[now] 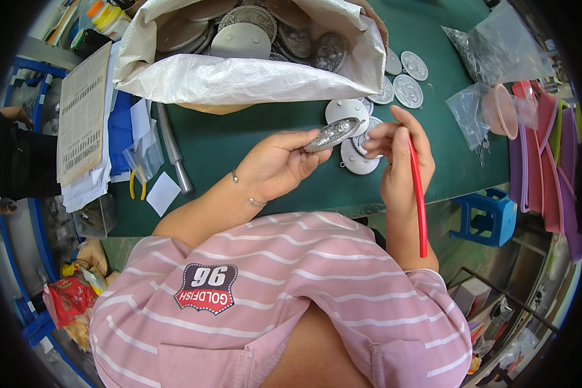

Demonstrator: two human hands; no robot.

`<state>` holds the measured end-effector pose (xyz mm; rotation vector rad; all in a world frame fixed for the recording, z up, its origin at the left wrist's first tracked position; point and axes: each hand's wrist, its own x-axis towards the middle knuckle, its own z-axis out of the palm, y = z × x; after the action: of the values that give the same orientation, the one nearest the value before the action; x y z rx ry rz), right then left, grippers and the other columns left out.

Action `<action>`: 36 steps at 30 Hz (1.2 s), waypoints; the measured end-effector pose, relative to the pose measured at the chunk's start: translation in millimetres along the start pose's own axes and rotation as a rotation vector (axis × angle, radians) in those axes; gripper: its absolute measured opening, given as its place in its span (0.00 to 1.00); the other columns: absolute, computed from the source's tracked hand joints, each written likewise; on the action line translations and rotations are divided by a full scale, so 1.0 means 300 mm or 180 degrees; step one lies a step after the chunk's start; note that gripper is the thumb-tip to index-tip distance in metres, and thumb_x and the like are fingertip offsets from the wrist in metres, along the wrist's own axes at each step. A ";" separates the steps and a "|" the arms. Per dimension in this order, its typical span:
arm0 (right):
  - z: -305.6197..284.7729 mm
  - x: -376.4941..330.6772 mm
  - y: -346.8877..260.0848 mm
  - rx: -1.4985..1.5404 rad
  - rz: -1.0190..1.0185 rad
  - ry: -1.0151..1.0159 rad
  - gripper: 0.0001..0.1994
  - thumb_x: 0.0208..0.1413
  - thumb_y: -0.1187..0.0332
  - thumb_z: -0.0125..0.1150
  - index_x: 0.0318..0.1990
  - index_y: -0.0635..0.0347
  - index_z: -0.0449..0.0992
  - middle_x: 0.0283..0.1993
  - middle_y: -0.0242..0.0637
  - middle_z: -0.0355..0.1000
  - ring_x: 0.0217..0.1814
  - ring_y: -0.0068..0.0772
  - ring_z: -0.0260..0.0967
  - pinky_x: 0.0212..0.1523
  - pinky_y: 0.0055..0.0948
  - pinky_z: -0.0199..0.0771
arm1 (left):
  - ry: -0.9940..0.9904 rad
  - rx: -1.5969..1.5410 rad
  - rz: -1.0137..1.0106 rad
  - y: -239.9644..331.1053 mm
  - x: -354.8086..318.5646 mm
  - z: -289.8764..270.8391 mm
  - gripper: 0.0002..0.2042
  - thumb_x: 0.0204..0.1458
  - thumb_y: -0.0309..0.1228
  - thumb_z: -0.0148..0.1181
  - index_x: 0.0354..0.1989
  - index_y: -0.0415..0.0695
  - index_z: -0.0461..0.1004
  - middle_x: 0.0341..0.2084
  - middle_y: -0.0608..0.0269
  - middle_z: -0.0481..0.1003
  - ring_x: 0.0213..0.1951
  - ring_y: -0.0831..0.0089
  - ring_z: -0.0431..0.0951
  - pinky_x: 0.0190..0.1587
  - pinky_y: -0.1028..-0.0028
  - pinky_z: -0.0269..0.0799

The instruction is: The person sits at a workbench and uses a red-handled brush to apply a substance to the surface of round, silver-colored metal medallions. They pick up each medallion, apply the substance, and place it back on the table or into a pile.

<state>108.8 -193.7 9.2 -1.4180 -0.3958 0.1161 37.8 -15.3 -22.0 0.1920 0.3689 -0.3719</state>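
My left hand [275, 165] pinches a round, grey metal medallion [333, 134] with a relief face, tilted nearly edge-on. To its right my right hand [401, 158] is raised with curled fingers, holding a slim red stick-like tool [420, 213] that points down toward me; its working tip is hidden or too blurred to make out. Just beyond the hands lie several silver medallions, among them a plain-backed medallion [346, 112] with two small studs and another plain one [360, 159] beside my right fingers. A relief-faced medallion [408, 91] lies farther back.
A white woven sack [239, 77] full of medallions stands at the far side of the green table [226, 149]. A tapered metal rod [173, 149], papers [84, 116] and yellow-handled pliers [133, 185] lie left. Plastic bags [507, 45] and a blue stool [485, 216] are right.
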 end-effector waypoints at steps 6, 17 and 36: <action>0.024 -0.046 -0.025 0.0322 -0.0751 -0.0173 0.08 0.57 0.72 0.48 0.35 0.70 0.67 0.25 0.37 0.66 0.23 0.19 0.58 0.25 0.18 0.60 | 0.0214 -0.0211 0.0032 -0.005 0.006 0.005 0.10 0.56 0.26 0.46 0.38 0.28 0.66 0.28 0.49 0.73 0.28 0.69 0.78 0.27 0.83 0.79; 0.012 -0.011 0.014 0.0174 -0.0606 0.0134 0.11 0.61 0.65 0.43 0.36 0.66 0.66 0.20 0.37 0.66 0.18 0.20 0.61 0.19 0.19 0.60 | 0.0104 0.0991 0.0623 -0.022 -0.003 0.042 0.15 0.54 0.28 0.50 0.47 0.32 0.64 0.37 0.52 0.73 0.33 0.68 0.78 0.30 0.78 0.79; -0.033 -0.004 -0.009 0.1512 0.1079 -0.0335 0.09 0.47 0.82 0.58 0.35 0.63 0.66 0.33 0.41 0.70 0.31 0.27 0.71 0.29 0.28 0.78 | -0.0662 0.3277 0.3147 -0.052 -0.021 0.085 0.22 0.41 0.09 0.40 0.48 0.34 0.65 0.56 0.45 0.59 0.55 0.61 0.65 0.51 0.71 0.66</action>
<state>110.5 -203.8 10.7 -0.9986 -0.1915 0.5280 34.3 -33.8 2.0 1.2743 -0.1821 0.4378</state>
